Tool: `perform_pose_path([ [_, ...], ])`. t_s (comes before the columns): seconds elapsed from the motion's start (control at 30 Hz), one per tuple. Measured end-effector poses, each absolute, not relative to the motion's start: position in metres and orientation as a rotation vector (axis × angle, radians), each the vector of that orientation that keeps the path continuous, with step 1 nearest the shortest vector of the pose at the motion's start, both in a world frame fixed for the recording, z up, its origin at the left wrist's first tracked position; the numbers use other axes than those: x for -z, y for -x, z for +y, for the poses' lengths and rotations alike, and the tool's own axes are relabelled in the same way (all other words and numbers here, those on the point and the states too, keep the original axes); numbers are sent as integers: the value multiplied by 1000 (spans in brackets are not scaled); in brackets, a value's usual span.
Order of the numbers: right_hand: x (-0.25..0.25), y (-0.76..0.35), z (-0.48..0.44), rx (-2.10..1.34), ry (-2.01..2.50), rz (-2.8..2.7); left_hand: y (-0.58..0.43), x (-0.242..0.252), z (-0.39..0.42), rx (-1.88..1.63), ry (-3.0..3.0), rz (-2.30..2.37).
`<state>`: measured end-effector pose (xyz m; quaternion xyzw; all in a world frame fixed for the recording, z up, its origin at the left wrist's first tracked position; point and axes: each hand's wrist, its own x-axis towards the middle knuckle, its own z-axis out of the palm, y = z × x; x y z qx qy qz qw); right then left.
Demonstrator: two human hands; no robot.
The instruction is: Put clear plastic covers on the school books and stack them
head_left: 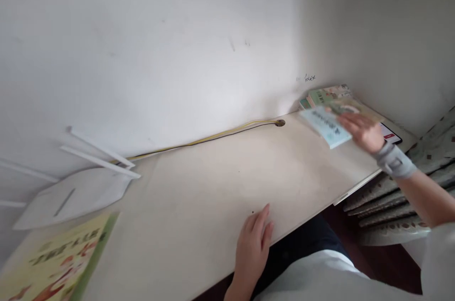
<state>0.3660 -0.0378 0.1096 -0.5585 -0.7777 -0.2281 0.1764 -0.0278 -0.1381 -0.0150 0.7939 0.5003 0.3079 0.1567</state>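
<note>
My right hand [366, 130], with a grey band round its wrist, is on a thin light-blue book [329, 128] at the right end of the desk; the book and fingers are blurred by motion. Just behind the book is a small stack of books [325, 95] near the wall. My left hand [253, 241] rests at the front edge of the desk, fingers slightly apart and nothing in it. At the lower left a yellow-green book [60, 263] lies on the desk.
A phone [391, 133] lies right of my right hand. Yellow and black cables [213, 138] run along the wall to a desk hole [280, 123]. A white rack-like object [74, 196] stands at the left. Patterned curtain [387, 196] hangs beside the desk [199, 196].
</note>
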Motion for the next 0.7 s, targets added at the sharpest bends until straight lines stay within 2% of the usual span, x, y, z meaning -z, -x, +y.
perform_pose_path([
  [0.1, -126, -410, 34, 669, 1754, -2123, 26, 22, -138, -916, -2498, 1458],
  [0.23, -112, -446, 95, 492, 1880, -2258, 22, 25, -136, -966, -2699, 1490],
  [0.43, -72, -463, 124, 238, 1925, -2335, 22, 24, -137, -1030, -2768, 1517],
  [0.7, -71, -460, 141, 121, 2066, -2354, 18, 22, -135, -988, -2811, 1521],
])
